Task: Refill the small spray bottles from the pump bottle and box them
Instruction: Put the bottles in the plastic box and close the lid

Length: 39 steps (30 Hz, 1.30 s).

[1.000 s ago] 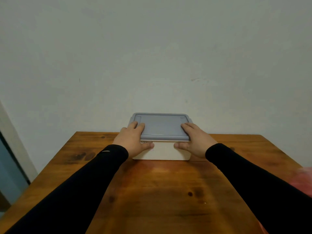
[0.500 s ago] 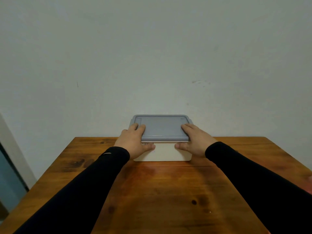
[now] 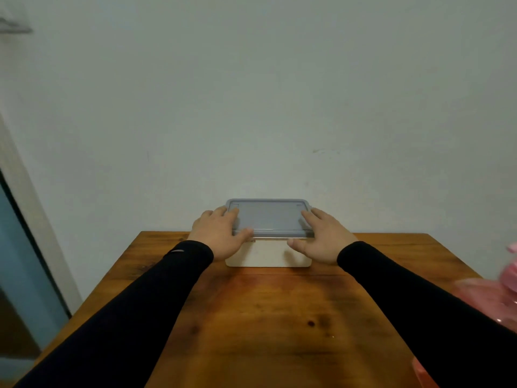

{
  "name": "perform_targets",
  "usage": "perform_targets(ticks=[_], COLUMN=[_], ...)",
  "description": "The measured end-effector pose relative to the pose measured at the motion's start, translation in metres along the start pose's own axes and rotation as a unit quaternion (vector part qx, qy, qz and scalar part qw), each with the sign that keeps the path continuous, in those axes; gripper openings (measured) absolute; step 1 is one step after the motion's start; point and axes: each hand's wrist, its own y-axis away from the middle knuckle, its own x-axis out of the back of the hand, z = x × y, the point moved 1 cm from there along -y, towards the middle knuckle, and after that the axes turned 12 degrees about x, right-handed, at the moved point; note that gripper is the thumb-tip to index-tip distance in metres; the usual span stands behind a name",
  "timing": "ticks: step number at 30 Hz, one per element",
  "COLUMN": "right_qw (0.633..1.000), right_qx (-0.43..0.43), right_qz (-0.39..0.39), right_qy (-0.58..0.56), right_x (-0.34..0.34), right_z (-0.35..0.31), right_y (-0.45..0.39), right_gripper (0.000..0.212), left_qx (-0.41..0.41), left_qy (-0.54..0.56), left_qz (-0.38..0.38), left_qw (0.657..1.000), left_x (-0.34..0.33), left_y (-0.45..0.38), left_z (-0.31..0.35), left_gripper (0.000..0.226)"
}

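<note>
At the far edge of the wooden table (image 3: 279,317), close against the pale wall (image 3: 251,93), sits a white box (image 3: 268,253) with a grey lid (image 3: 270,217) lying flat on top of it. The person leans in with both arms in black sleeves (image 3: 140,303). Their left hand (image 3: 218,233) lies over the lid's left end, fingers stretched across the top and the thumb tucked under the lid's front rim, so it grasps that end of the lid. Their right hand (image 3: 321,236) does the same at the right end of the lid, fingers flat on top, with its thumb below the front rim against the box. To the right of the box, well apart from it at the table's edge, stands something pink (image 3: 498,298), blurred and cut off, so I cannot tell what it is. Left of the table runs a door frame (image 3: 25,205).
</note>
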Motion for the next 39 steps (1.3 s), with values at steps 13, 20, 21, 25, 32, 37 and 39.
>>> perform_targets(ticks=[13,20,21,25,32,37,39], right_qw=[0.999,0.999,0.999,0.998,0.956,0.916,0.917], right_qx=[-0.01,-0.003,-0.002,-0.004,-0.078,-0.191,-0.227], right_qz=[0.028,0.042,0.043,0.059,0.282,0.352,0.329], right_qy=[-0.032,-0.023,-0.02,-0.022,0.017,0.011,-0.007], right_x=[0.048,0.068,0.069,0.074,0.082,0.081,0.079], right_z=[-0.042,-0.061,-0.062,-0.064,-0.053,-0.025,-0.016], right_y=[0.13,0.201,0.208,0.237,0.282,0.294,0.292], right_gripper=[0.082,0.079,0.08,0.076,0.039,0.063,0.085], left_qx=[-0.026,-0.04,-0.039,-0.04,-0.042,-0.039,-0.039], left_qy=[0.037,0.024,0.021,0.019,0.034,0.033,0.037], left_qz=[0.03,0.025,0.023,0.015,0.017,0.009,0.007], left_qw=[0.999,0.999,0.999,0.999,0.998,0.999,0.999], left_x=[0.085,0.103,0.104,0.106,0.103,0.093,0.091], left_y=[0.12,0.19,0.197,0.221,0.243,0.246,0.246], left_z=[0.029,0.04,0.041,0.042,0.041,0.039,0.04], left_gripper=[0.068,0.068,0.068,0.067,0.067,0.068,0.066])
